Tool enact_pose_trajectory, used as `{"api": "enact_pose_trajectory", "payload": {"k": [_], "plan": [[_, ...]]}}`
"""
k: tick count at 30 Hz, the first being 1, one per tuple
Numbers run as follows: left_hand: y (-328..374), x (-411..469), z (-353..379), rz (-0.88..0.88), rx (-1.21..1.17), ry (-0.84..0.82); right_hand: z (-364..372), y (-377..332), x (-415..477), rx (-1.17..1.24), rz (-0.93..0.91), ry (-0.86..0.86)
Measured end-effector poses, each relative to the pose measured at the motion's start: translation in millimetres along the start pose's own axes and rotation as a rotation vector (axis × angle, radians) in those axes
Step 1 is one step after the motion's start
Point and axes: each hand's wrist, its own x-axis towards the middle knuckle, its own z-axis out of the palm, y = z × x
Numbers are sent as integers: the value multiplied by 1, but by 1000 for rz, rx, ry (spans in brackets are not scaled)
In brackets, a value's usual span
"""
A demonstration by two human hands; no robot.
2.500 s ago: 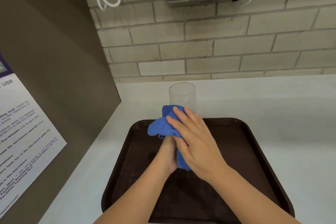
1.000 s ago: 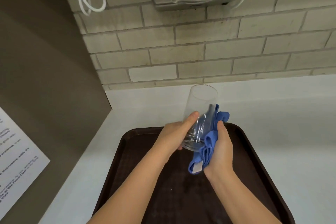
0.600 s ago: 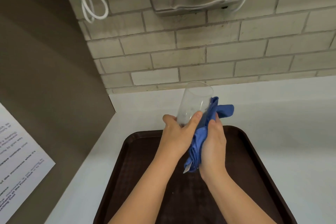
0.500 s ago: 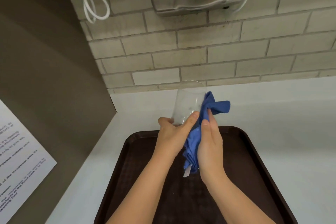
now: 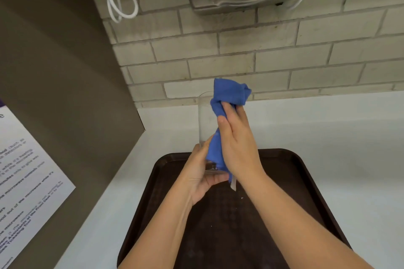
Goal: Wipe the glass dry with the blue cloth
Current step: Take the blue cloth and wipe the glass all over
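Left hand [image 5: 200, 173] grips the glass [image 5: 204, 120] at its base, fingers curled underneath and thumb up the near side. Right hand [image 5: 238, 144] holds the blue cloth [image 5: 229, 94] against the glass's right side, fingers curled over the fabric and thumb lying along it. Glass is held roughly upright above the far end of the tray [image 5: 306, 181], not touching it. Cloth runs from above the rim to past the base; its white tag [image 5: 233, 183] hangs over the tray. Versus 0.5 s ago: left grip has dropped from mid-glass to the base, right hand has slid up toward the rim, the cloth bunch now tops the rim, and the glass tilts less. A few white specks [image 5: 241, 198] sit on the tray under the hands.
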Motion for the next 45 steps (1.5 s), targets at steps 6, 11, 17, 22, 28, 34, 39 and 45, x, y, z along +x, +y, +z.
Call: {"api": "enact_pose_trajectory", "payload": {"k": [6,11,17,22,28,34,39,45], "plan": [[1,0,-1,-35,7,-20,-13,-5,32,323,317,-19],[2,2,-1,-85,-19,-59,-21,5,20,520,583,75],[-1,8,2,-169,-61,-16,-14,26,-23,547,533,60],[-5,6,1,-207,56,4,-7,36,-34,643,634,206],[11,0,13,-92,638,156,-12,29,-36,741,670,315],[18,-9,22,149,903,337,-8,18,-33,745,633,303],[13,-14,26,153,829,322,-3,11,-37,677,563,225],[8,-19,21,142,616,353,-6,5,-38,554,361,115]]}}
